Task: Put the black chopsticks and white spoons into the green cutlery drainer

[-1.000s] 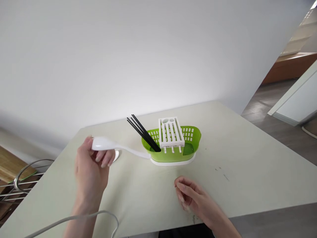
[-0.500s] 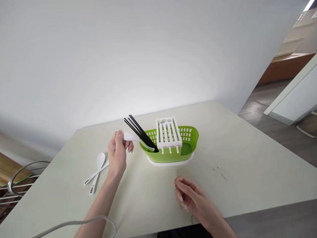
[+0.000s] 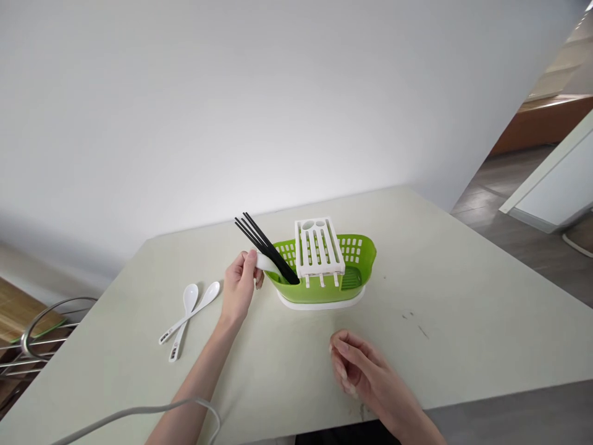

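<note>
A white spoon (image 3: 267,264) is pinched by its broad end in my left hand (image 3: 239,285), its thin end slanting down inside the left part of a green basket (image 3: 290,290). Beside the spoon, several black chopsticks (image 3: 266,247) lean to the left in that same part. Over the basket's middle sits a white slotted rack (image 3: 319,247) with small hooks on its front. My right hand (image 3: 359,371) rests near the table's front edge, fingers loosely curled and holding nothing visible.
Two white spoons, one lower (image 3: 180,343) and one crossing it (image 3: 207,298), lie left of my left hand. A grey cable (image 3: 152,409) runs across my left forearm. Behind the table (image 3: 463,321) rises a white wall (image 3: 278,111). A metal rack (image 3: 28,346) stands at far left.
My left hand has moved right, toward the basket, and the spoon has gone deeper among its contents. My right hand has kept its pose.
</note>
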{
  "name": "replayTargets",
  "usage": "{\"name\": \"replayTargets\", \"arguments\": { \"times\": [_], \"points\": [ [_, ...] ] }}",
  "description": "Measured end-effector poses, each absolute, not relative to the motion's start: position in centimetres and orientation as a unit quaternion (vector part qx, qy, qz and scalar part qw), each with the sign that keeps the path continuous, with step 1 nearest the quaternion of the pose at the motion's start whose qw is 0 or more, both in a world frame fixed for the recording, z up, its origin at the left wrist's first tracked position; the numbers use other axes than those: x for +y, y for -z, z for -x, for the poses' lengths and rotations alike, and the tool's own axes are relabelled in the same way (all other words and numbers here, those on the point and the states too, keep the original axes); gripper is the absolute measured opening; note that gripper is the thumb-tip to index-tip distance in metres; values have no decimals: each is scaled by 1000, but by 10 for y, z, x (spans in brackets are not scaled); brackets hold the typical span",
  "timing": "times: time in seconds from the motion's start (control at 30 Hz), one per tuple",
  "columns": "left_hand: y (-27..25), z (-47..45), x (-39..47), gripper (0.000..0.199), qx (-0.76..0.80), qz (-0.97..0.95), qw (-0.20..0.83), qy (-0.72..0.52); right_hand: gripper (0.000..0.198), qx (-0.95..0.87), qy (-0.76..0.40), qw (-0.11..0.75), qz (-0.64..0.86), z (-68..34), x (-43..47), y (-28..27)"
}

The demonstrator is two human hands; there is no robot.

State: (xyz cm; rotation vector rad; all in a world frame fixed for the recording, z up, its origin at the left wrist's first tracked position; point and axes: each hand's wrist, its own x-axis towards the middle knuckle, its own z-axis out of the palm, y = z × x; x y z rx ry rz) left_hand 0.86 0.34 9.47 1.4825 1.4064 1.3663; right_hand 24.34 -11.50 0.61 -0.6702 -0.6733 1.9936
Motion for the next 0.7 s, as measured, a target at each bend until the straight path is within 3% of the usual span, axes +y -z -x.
{"name": "replayTargets", "arguments": {
  "times": [0.27,0.37,0.53,0.7],
  "points": [
    [-92,13,-10,52,565,-617,289,-465,43,-259,-804,456,281,-243,-117,-1],
    [-81,39,-18,48,641,-622,182,-411,44,-258,-804,454,284,-243,-116,-1],
    [-50,91,-38,27,680,-673,-94,-277,43,-262,-803,449,292,-244,-117,-5],
    [-27,114,-57,40,721,-653,-152,-176,44,-267,-803,444,295,-245,-118,-7]
  ]
}}
